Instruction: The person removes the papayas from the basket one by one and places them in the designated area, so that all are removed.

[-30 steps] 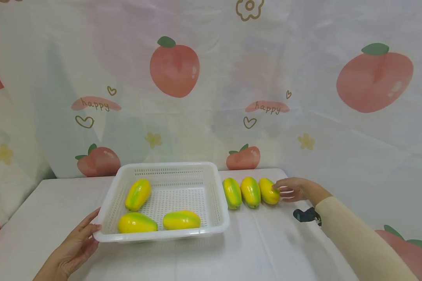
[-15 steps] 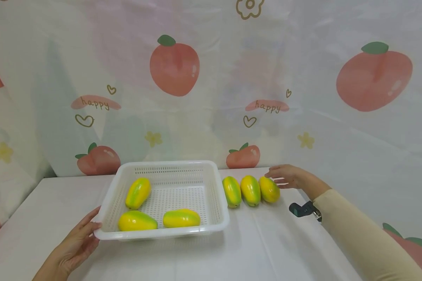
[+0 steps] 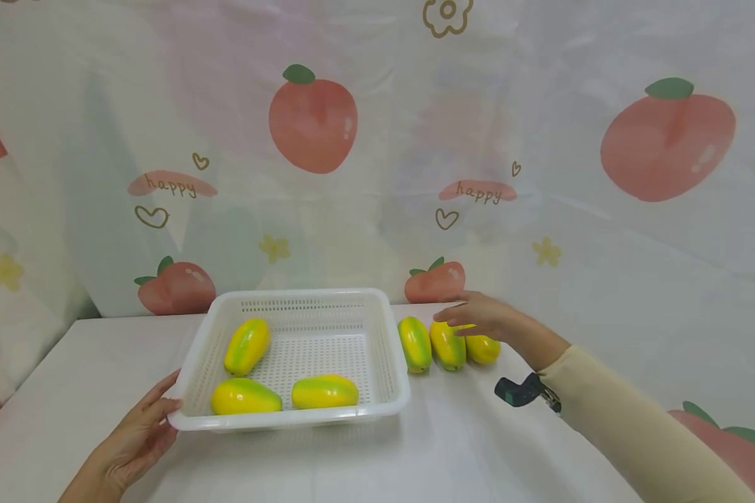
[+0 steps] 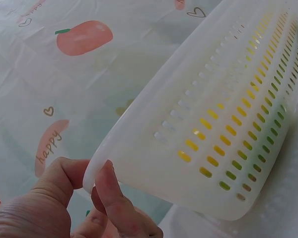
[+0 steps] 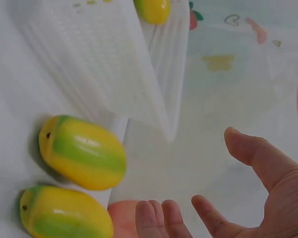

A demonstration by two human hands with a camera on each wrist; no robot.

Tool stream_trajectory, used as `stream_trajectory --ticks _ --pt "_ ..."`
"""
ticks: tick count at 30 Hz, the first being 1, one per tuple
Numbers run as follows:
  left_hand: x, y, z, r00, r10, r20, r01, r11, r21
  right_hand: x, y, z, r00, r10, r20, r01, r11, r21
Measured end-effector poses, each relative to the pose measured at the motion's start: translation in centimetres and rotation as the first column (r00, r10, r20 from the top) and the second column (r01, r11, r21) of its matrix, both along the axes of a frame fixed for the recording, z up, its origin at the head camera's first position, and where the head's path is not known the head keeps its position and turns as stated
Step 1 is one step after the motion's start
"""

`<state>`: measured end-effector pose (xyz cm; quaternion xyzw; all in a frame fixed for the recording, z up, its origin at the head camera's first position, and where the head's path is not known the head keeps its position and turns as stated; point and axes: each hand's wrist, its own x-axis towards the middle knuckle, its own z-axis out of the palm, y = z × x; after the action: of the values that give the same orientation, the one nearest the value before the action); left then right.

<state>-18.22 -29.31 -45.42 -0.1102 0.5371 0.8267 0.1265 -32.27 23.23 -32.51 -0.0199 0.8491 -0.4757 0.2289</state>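
Observation:
A white perforated basket [image 3: 289, 418] holds three yellow-green fruits: one upright at the left [image 3: 247, 346] and two lying along the front. My left hand [image 3: 135, 439] pinches the basket's left front rim; the left wrist view shows thumb and fingers [image 4: 111, 188] on that rim. Right of the basket, three more fruits stand in a row: a left one [image 3: 415, 345], a middle one [image 3: 448, 347] and a right one [image 3: 482, 348]. My right hand [image 3: 487, 318] hovers over the middle and right ones, holding nothing; its fingers are spread in the right wrist view [image 5: 268, 193].
The white-covered table [image 3: 352, 464] ends at a hanging cloth [image 3: 365, 230] printed with peaches and hearts, just behind the basket. A dark wrist device [image 3: 519, 391] sits below my right wrist, at the beige sleeve [image 3: 623, 412].
My right hand has moved left, from beside the right-hand fruit to above the middle and right ones. The left hand, the basket and the fruits have stayed in place.

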Motion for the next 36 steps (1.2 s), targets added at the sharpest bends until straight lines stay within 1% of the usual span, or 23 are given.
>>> stream_trajectory --ticks 2,5,10,14,19,26,32,36 --pt "0.0 0.0 0.0 1.000 -0.002 -0.002 0.002 1.000 0.003 0.5 -0.9 0.0 0.999 0.033 -0.017 -0.033 0.999 -0.029" --pt "0.1 0.0 0.0 1.000 -0.003 -0.005 0.003 1.000 0.002 1.2 -2.2 -0.1 0.996 0.072 -0.045 -0.074 0.996 -0.043" --pt "0.1 0.0 0.0 1.000 -0.008 -0.014 0.008 1.000 0.001 2.4 -4.4 -0.4 0.993 0.096 -0.071 -0.101 0.993 -0.062" --pt "0.1 0.0 0.0 1.000 -0.017 -0.026 0.017 1.000 0.001 3.2 -6.1 -0.9 0.990 0.123 -0.071 -0.129 0.988 -0.088" --pt "0.2 -0.1 -0.1 0.999 -0.017 -0.031 0.017 1.000 -0.007 4.1 -7.9 -1.7 0.986 0.159 -0.046 -0.164 0.978 -0.130" --pt "0.3 -0.1 -0.3 0.997 -0.041 -0.062 0.040 0.999 -0.010 4.8 -10.2 -2.9 0.980 0.200 -0.015 -0.200 0.962 -0.186" --pt "0.2 0.0 -0.2 0.999 -0.018 -0.038 0.017 0.999 -0.033 4.9 -11.7 -4.2 0.971 0.241 -0.005 -0.237 0.952 -0.195" --pt "0.2 0.1 -0.1 1.000 -0.009 -0.028 0.008 0.999 -0.033 4.5 -12.5 -4.8 0.966 0.258 -0.009 -0.256 0.952 -0.170"
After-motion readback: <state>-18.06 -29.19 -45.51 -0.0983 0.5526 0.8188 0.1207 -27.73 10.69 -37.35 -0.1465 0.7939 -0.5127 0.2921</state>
